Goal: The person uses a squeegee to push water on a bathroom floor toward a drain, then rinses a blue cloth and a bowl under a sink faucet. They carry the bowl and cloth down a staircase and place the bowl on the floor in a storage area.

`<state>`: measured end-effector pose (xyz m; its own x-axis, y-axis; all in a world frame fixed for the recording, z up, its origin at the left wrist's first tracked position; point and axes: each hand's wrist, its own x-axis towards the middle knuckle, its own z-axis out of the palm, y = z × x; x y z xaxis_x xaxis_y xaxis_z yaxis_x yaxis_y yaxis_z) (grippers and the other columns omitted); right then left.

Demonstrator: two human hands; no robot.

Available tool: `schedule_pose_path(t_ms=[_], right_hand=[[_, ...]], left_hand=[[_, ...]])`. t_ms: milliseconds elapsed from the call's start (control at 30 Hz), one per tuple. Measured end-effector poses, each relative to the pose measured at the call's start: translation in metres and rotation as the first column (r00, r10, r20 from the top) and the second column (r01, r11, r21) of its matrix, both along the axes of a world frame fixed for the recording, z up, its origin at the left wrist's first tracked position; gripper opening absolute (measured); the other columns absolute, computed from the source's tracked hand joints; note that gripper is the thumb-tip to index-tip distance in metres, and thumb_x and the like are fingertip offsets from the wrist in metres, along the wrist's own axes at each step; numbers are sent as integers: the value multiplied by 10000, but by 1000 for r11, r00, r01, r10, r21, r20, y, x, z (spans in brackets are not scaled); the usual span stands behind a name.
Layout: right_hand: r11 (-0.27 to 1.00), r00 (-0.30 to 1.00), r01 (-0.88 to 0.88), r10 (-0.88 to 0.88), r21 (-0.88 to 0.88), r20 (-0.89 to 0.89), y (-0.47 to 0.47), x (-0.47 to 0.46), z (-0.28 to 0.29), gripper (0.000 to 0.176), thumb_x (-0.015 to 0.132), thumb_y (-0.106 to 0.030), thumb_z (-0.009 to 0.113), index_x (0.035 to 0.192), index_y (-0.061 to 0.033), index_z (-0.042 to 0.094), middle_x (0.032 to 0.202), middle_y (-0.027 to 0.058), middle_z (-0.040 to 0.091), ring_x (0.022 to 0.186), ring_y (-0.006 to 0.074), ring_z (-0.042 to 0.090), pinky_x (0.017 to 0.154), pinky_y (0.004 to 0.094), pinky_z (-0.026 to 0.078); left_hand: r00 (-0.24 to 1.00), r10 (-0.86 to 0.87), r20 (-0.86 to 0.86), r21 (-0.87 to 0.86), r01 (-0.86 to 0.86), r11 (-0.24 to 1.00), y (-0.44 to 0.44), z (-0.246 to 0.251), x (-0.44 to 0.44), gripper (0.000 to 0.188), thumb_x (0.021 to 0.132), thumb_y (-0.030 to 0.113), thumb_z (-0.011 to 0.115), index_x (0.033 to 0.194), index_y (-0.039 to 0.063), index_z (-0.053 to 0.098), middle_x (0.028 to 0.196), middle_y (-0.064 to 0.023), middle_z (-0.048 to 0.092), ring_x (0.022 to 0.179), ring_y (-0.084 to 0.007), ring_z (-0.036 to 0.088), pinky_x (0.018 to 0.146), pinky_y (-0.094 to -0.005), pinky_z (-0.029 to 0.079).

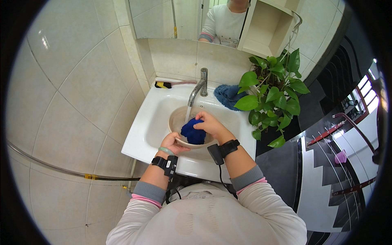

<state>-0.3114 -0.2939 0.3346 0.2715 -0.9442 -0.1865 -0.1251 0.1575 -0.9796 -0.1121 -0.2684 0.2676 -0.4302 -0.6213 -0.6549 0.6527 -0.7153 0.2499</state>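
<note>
Water runs from the chrome faucet [198,87] into a pale round basin [174,118] standing in the white sink [153,122]. My left hand [174,144] grips the basin's near left rim, with the thumb over the edge and the fingers beneath. A dark blue cloth [194,131] lies bunched inside the basin, beside the falling stream. My right hand [209,124] is over the basin's right side, its thumb and fingertips pinching the upper right part of the cloth. The cloth's underside is hidden.
A brush with black and yellow bristles [163,84] lies on the sink's back left ledge. At the back right sits a blue-grey fluffy cloth [228,95], partly under a leafy potted plant [275,95]. A mirror [183,18] and an open shelf [265,27] are above the sink.
</note>
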Motion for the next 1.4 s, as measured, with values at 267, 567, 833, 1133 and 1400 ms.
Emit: schedule_pose_path(t_ms=[267,567,833,1133,1400], right_hand=[[951,689,-193,-43,-241,-724,6,-15,-32,286,640,-141,755,853,-46,589,869,175,596,819,326,583,719,362,477],[963,672,-208,12,-173,-741,8,-10,-33,277,632,-172,761,819,-57,592,848,160,619,824,326,599,710,391,484],[954,668,-233,19,-186,-744,7,-8,-32,236,673,-176,743,819,-50,607,808,152,644,785,321,616,697,394,488],[758,700,170,-543,-630,-465,-44,-13,25,319,712,-112,681,1011,-24,613,989,198,627,922,348,603,811,381,486],[592,603,22,-651,-806,-462,-120,-15,66,515,780,-64,615,1279,-46,490,1231,265,507,1093,401,517,915,412,437]], left_hand=[[999,35,19,-54,-34,998,-1,-4,0,471,662,39,482,1117,-74,434,1214,-290,448,1128,-529,425,969,-714,240],[999,-10,41,-46,12,999,5,2,-1,539,640,42,502,1162,-57,413,1216,-288,443,1125,-536,422,958,-710,264],[997,43,63,-18,-42,999,10,6,1,563,644,37,501,1190,-54,397,1248,-286,411,1159,-525,390,966,-702,263],[999,39,-11,-34,-39,999,8,4,10,577,654,27,483,1215,-73,397,1257,-296,415,1162,-520,393,976,-703,249],[995,96,-4,-9,-96,995,6,7,16,576,658,25,473,1219,-80,398,1252,-297,424,1162,-525,395,968,-716,247]])
